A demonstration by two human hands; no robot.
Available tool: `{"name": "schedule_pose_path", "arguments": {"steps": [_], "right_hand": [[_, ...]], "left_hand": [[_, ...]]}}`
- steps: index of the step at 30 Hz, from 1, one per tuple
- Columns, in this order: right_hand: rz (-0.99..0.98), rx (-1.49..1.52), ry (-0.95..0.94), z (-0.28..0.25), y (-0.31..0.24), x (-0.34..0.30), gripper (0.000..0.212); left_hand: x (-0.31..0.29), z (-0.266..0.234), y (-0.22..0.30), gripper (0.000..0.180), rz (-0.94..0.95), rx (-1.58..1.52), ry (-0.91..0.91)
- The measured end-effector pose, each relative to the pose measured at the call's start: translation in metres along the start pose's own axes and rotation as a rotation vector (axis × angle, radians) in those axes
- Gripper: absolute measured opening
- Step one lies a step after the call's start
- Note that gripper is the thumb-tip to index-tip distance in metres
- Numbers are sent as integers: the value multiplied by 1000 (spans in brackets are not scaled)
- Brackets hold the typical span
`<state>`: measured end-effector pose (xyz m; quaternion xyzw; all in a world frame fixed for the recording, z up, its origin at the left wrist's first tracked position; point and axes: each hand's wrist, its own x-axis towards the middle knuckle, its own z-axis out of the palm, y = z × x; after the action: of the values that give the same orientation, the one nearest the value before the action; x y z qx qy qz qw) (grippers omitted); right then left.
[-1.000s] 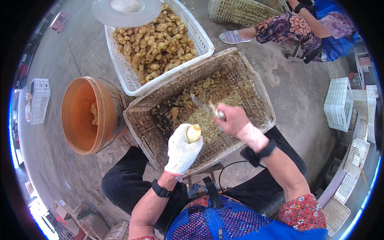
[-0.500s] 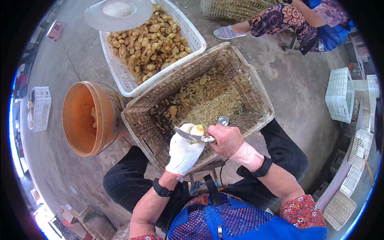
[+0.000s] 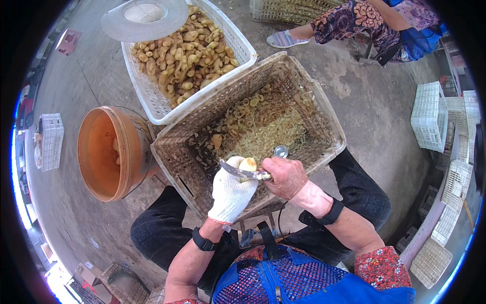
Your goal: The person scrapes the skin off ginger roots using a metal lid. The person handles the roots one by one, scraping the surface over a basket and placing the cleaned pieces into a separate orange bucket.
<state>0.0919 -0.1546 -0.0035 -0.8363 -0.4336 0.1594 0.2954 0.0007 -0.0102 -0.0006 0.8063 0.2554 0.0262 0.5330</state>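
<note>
My left hand (image 3: 233, 195), in a white knitted glove, is closed round a peeled, pale yellow piece of knobby root that looks like ginger (image 3: 247, 164). My bare right hand (image 3: 286, 177) grips a knife (image 3: 237, 171), whose curved blade lies across the front of the piece, close to the gloved fingers. A round shiny end (image 3: 281, 151) sticks out past my right fist; whether it belongs to the knife I cannot tell. Both hands are over the near edge of a dirty plastic crate (image 3: 324, 109) with pale peelings and scraps (image 3: 268, 134) in its bottom.
A white crate (image 3: 244, 66) heaped with tan knobby roots (image 3: 185, 61) adjoins the far side, a pale mesh hat (image 3: 144, 20) over its corner. An orange bucket (image 3: 124, 175) stands left, a few pieces inside. Another person's leg (image 3: 331, 25) shows far right; white crates (image 3: 429, 116) stand along the right.
The crates and bucket sit slightly further left in the picture. My hands keep nearly the same pose, with the knife still against the root piece.
</note>
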Motion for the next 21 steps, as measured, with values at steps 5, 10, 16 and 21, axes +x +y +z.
{"name": "schedule_pose_path", "arguments": {"steps": [5,10,16,21], "right_hand": [[21,7,25,3,2,-1,19],[12,10,7,4,5,0,18],[118,-56,-15,12,21,2,15],[379,-277,-158,12,69,4,15]], "left_hand": [[1,-1,2,27,-27,4,-5],[1,-2,2,27,-55,2,-20],[0,-3,2,24,-59,-30,-62],[1,-13,5,23,81,-121,5]]}}
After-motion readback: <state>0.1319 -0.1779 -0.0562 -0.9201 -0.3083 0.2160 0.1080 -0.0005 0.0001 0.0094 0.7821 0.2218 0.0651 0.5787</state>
